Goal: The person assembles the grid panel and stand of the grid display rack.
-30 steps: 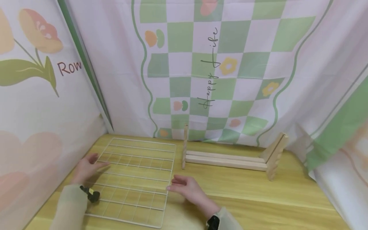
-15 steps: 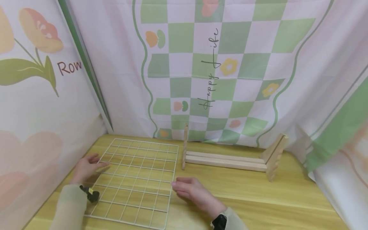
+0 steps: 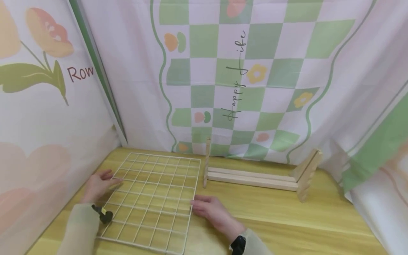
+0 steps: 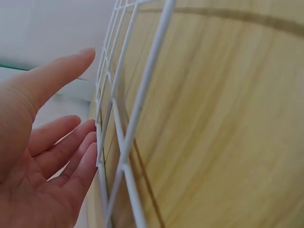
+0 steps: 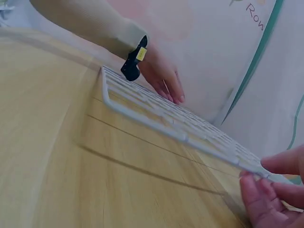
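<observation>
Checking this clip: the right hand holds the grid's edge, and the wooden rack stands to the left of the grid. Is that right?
Not quite: the wooden rack stands to the right of the grid, as the head view shows. The right hand does hold the grid's edge.

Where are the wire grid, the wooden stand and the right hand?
Wire grid (image 3: 155, 195), head view: a crosswire near its middle.
Wooden stand (image 3: 251, 181), head view: its long crossbar.
Right hand (image 3: 214, 212), head view: middle of the hand.
</observation>
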The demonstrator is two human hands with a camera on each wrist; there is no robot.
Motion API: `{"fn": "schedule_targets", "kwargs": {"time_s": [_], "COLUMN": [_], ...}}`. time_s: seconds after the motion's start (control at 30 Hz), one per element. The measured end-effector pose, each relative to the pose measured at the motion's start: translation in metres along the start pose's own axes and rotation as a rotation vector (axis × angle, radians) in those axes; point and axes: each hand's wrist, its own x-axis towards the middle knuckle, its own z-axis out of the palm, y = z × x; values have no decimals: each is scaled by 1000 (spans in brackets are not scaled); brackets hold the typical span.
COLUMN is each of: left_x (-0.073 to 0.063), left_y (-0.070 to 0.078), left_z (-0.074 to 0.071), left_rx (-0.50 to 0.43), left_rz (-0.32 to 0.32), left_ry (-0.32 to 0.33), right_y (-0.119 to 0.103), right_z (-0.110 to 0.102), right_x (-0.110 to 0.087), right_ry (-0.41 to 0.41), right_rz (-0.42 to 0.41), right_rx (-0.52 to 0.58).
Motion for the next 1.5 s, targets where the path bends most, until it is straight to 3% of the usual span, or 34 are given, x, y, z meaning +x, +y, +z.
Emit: {"fn": "schedule_targets", "kwargs": {"time_s": [0.13, 0.23, 0.37, 0.53, 0.63, 0.83, 1.13, 1.5], "left_x": [0, -1, -1, -1, -1, 0, 6, 7], "left_y": [5, 8, 10, 14, 16, 21, 19, 33], "left_z": [0, -3, -8, -13, -16, -19, -24, -27], "left_rx": [23, 50, 60, 5, 8, 6, 35, 49], "left_rz": [11, 17, 8, -77, -93, -55, 53, 43], "left_ry": [5, 11, 35, 68, 57, 64, 227, 315], "right_y": [4, 0, -10, -17, -19, -22, -32, -43], "right_z": [8, 13, 17, 19, 19, 18, 19, 15], "right_x": [9, 11, 12, 11, 10, 10, 10, 8], "right_ry": [154, 193, 186, 178, 180, 183, 195, 198], "right_rz": [-53, -62, -81, -95, -101, -110, -132, -183], "right_rx": [-45, -58, -65, -53, -44, -55, -85, -120]}}
